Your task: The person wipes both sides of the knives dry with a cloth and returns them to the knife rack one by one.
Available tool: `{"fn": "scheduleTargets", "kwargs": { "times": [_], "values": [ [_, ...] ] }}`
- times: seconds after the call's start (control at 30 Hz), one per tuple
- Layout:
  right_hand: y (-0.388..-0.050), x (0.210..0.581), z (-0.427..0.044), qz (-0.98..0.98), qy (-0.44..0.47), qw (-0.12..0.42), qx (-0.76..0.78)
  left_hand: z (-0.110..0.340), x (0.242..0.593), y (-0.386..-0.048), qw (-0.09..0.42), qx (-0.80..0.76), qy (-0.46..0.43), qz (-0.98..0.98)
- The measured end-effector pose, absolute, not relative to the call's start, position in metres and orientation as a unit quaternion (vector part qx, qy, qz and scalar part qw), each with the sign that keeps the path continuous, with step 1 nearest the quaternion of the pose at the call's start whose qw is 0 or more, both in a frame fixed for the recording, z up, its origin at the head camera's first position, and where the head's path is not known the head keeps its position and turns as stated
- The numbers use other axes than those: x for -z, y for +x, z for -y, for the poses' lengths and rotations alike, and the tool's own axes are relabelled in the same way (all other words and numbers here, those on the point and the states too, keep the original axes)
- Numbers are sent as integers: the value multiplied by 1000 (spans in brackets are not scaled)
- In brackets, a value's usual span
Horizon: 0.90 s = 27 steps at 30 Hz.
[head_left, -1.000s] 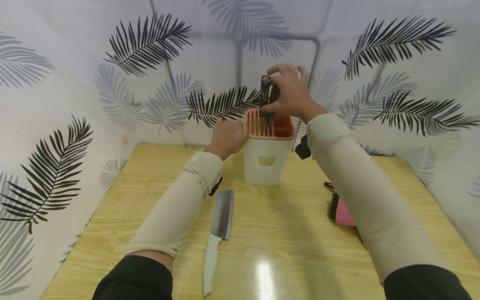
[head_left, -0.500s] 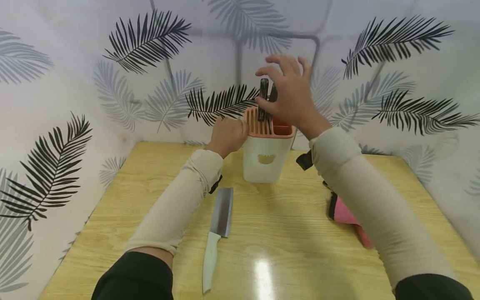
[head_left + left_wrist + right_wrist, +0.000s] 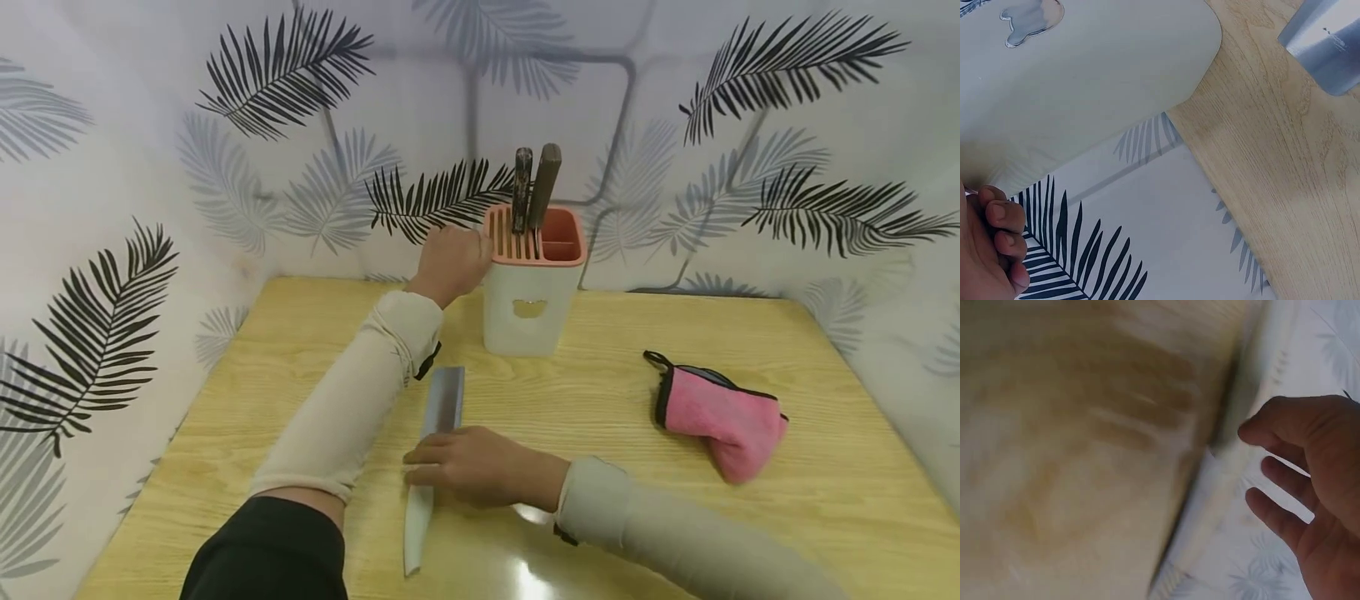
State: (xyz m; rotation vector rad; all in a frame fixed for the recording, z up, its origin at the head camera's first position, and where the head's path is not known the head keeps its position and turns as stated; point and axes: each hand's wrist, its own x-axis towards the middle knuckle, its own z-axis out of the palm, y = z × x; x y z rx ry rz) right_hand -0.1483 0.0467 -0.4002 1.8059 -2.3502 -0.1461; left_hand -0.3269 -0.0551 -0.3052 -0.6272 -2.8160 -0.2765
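Observation:
The white knife holder (image 3: 525, 312) with an orange slotted top stands upright at the back of the table. Two dark-handled knives (image 3: 534, 187) stick up from its slots. My left hand (image 3: 452, 260) grips its upper left rim with curled fingers, also seen at the left wrist view's lower left. A cleaver (image 3: 445, 398) with a pale green handle lies flat before the holder. My right hand (image 3: 480, 467) is over the cleaver where blade meets handle, hiding that part. In the blurred right wrist view, the right hand's fingers (image 3: 1279, 519) are spread and loosely bent, around nothing.
A pink cloth pouch (image 3: 723, 421) with black trim and a loop lies to the right on the wooden table (image 3: 600, 333). A leaf-patterned covering (image 3: 675, 108) rises behind the table. The holder's right side has open orange compartments (image 3: 561, 233).
My right hand has let go of the dark knife handle in the holder and come down and left to the cleaver. My left hand has stayed at the holder's rim.

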Motion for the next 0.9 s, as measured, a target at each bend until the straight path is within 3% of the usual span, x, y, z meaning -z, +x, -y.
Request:
{"fn": "scheduleTargets", "kwargs": {
  "times": [0.2, 0.33, 0.53, 0.7, 0.9],
  "values": [
    [-149, 434, -37, 754, 641, 122, 75, 53, 309, -328, 119, 98, -210, 965],
    [-152, 434, -41, 755, 639, 125, 78, 53, 308, -329, 128, 89, -211, 965],
    [-151, 428, -67, 718, 668, 184, 67, 54, 306, -329, 141, 83, -208, 964],
    [-154, 410, -95, 697, 669, 255, -42, 53, 305, -327, 128, 91, -200, 967],
    [-166, 365, -128, 713, 598, 322, -176, 52, 304, -325, 101, 95, -194, 971]
  ]
}}
